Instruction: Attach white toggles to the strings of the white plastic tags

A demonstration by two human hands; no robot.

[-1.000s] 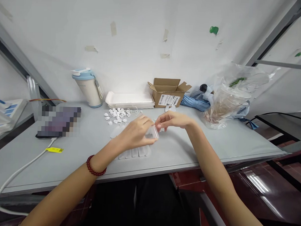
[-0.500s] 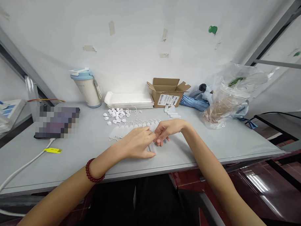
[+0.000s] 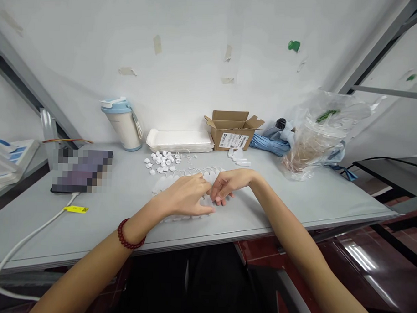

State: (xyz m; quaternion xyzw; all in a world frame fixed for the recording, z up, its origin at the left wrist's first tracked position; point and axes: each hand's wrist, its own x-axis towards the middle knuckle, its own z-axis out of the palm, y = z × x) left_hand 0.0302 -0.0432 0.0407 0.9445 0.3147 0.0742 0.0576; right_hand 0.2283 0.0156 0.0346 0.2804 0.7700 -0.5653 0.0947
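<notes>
Over a row of small translucent plastic pieces (image 3: 158,186) with thin white strings, my left hand (image 3: 185,194) hovers low or rests, partly covering them. Its thumb stretches away from the fingers along the near side of the row, and I see nothing held. At the row's right end is my right hand (image 3: 230,184), its fingers curled and thumb drawn in beside the left fingertips. Whatever lies between those right fingers is hidden. A cluster of small white caps (image 3: 165,160) lies behind the row, to the left.
At the back stand a blue-lidded tumbler (image 3: 122,124), stacked white trays (image 3: 180,139) and an open cardboard box (image 3: 233,132). Loose clear pieces (image 3: 240,161) lie before the box. A bagged drink cup (image 3: 313,144) is at the right; a blurred device (image 3: 81,172) with a white cable (image 3: 24,237) at the left.
The view has shifted slightly. My left hand has moved a little left along the row, and both hands stay close together at its right end.
</notes>
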